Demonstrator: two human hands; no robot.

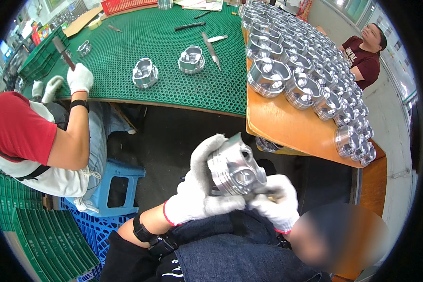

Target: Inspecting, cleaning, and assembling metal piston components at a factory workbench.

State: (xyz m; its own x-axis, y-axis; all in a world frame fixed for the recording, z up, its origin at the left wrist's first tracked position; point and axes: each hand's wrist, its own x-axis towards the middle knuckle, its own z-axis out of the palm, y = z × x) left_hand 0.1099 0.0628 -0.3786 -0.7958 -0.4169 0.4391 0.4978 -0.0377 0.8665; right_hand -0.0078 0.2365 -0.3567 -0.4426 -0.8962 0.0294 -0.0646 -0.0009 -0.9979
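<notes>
A silver metal piston is held up in front of my body, tilted, with its ring grooves and pin hole showing. My left hand, in a white and grey glove, wraps around its left side, thumb below and fingers above. Close against the piston's lower right edge is my right hand, gloved too, its fingers curled in a pinch. A small brass-coloured bit shows between those fingers, too small to name. Two more pistons stand on the green mat of the bench ahead.
Rows of pistons cover the wooden table on the right. A co-worker at left grips a hammer beside a blue stool. Another person is behind the rows. A scraper-like tool and black marker lie on the mat.
</notes>
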